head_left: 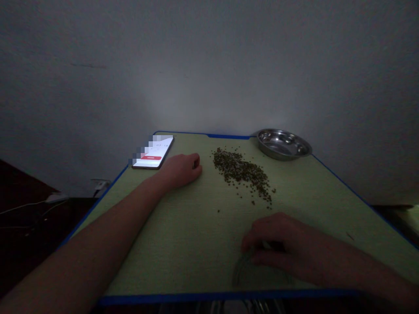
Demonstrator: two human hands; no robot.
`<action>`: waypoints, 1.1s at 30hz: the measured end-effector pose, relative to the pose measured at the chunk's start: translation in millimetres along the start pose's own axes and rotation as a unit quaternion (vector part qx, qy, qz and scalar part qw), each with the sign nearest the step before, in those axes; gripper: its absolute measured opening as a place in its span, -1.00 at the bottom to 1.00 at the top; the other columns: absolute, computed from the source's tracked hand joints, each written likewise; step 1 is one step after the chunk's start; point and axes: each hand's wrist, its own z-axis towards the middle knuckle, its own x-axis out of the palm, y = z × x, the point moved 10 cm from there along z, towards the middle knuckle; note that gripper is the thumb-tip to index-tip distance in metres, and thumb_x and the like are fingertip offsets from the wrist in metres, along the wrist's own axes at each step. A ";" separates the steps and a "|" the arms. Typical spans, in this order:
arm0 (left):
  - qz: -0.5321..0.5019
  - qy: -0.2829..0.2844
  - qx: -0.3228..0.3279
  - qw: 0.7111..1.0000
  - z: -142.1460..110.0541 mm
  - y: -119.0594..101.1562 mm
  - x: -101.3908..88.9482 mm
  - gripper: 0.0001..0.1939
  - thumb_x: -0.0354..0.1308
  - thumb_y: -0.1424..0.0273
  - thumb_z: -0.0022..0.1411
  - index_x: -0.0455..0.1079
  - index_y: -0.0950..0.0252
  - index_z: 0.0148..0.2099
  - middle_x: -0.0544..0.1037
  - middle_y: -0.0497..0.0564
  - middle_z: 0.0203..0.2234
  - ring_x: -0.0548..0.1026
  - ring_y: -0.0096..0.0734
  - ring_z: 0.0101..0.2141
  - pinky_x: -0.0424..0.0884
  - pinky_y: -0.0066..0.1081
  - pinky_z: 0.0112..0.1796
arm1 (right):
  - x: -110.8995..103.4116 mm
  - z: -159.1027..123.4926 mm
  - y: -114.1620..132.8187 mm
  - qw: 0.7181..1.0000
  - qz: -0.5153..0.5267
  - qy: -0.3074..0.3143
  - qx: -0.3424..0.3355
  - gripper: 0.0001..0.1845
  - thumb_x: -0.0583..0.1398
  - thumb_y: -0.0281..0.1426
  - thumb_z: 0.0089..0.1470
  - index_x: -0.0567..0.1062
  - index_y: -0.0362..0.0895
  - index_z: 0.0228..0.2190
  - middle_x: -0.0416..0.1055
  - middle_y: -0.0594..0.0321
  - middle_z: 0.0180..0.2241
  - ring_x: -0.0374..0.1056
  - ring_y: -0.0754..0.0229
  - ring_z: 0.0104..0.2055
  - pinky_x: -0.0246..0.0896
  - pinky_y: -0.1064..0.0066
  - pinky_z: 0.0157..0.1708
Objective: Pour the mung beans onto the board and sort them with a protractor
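My left hand rests on the tabletop with its fingers curled in, just right of a lit phone; nothing shows in its grip. A loose pile of small dark brown grains, like peppercorns, is spread to the right of that hand. Near the front edge, my right hand grips the rim of a clear, round container, with thumb and fingers closed over it. The container is see-through and dim, so its exact kind and contents are hard to make out.
A shiny steel bowl stands at the table's back right corner. The pale green table has a blue edge and stands against a grey wall. Cables and a plug lie beyond its left side. A stray grain sits apart from the pile.
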 end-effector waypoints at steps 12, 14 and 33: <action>0.003 0.009 0.006 1.000 -1.0 -3.1 -0.5 -0.74 -0.07 0.21 0.21 0.35 0.22 -0.25 0.52 0.05 -0.42 0.40 -0.32 -0.44 0.16 -0.36 -0.44 | -2.9 -10.7 -8.2 1.000 -0.008 -0.021 0.023 -0.81 0.21 -0.24 0.17 0.60 0.04 -0.23 0.54 0.31 -0.31 0.41 0.21 -0.27 0.25 0.39 -0.23; 0.002 0.007 0.010 1.000 -1.0 -3.4 -0.5 -0.75 -0.07 0.22 0.20 0.35 0.22 -0.25 0.53 0.05 -0.41 0.41 -0.32 -0.44 0.15 -0.36 -0.45 | -3.9 -10.0 -6.5 0.999 -0.009 -0.027 0.023 -0.81 0.21 -0.23 0.16 0.60 0.04 -0.22 0.54 0.30 -0.29 0.41 0.20 -0.25 0.25 0.39 -0.23; -0.007 0.010 0.002 1.000 -2.0 -3.7 -1.1 -0.75 -0.06 0.23 0.20 0.37 0.22 -0.22 0.55 0.08 -0.38 0.44 -0.28 -0.41 0.22 -0.33 -0.41 | -4.4 -19.3 -7.1 0.998 -0.010 -0.038 0.039 -0.81 0.21 -0.22 0.16 0.59 0.06 -0.22 0.56 0.31 -0.23 0.44 0.18 -0.19 0.29 0.36 -0.17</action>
